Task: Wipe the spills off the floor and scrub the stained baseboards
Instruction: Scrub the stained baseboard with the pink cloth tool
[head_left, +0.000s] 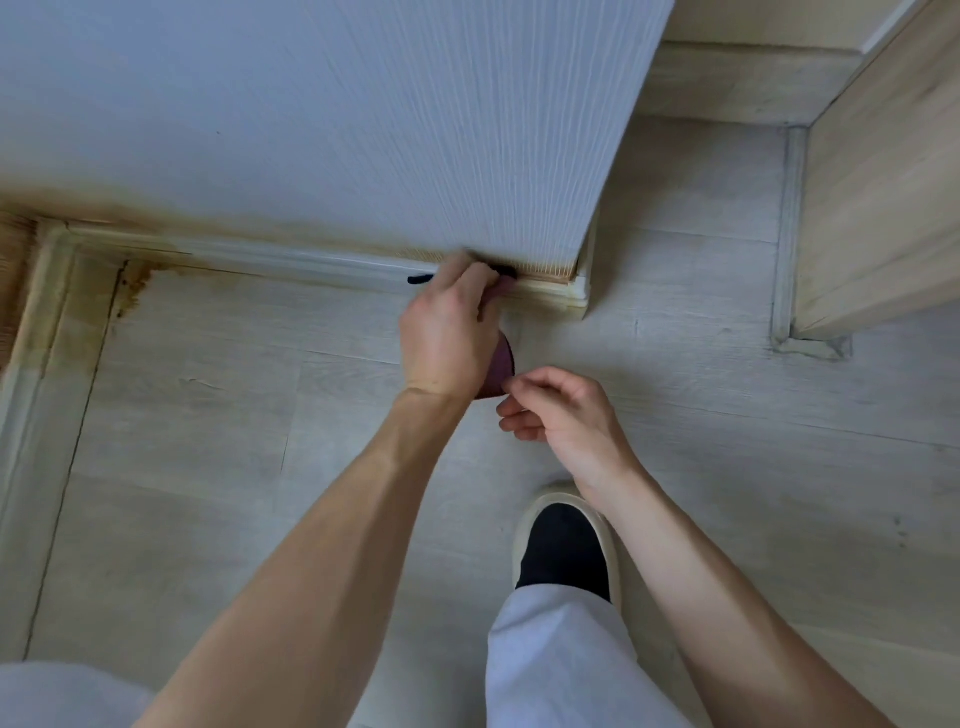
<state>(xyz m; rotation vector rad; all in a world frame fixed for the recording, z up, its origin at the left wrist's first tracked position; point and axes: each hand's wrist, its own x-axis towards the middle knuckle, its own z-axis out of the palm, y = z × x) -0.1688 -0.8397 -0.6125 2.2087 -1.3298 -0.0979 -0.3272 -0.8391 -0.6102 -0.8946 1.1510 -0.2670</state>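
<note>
Left of the wall corner (582, 291), brown staining marks the floor (208, 415) and the baseboard (291, 260). Nearer the corner, the left hand (447, 338) grips a purple cloth (501, 358) and a dark tool (421, 279), apparently a brush, pressing them against the baseboard, evidently to scrub it. Below the corner, the right hand (561, 415) hangs loosely curled, holding nothing, just beside the cloth's trailing edge.

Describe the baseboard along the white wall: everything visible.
The baseboard is a pale, moulded strip where wall meets floor, ending at the wall's outer corner on the right. Brown-yellow staining runs along its top edge, heaviest toward the left corner. The left hand presses a dark, blurred tool against its right part.
</note>
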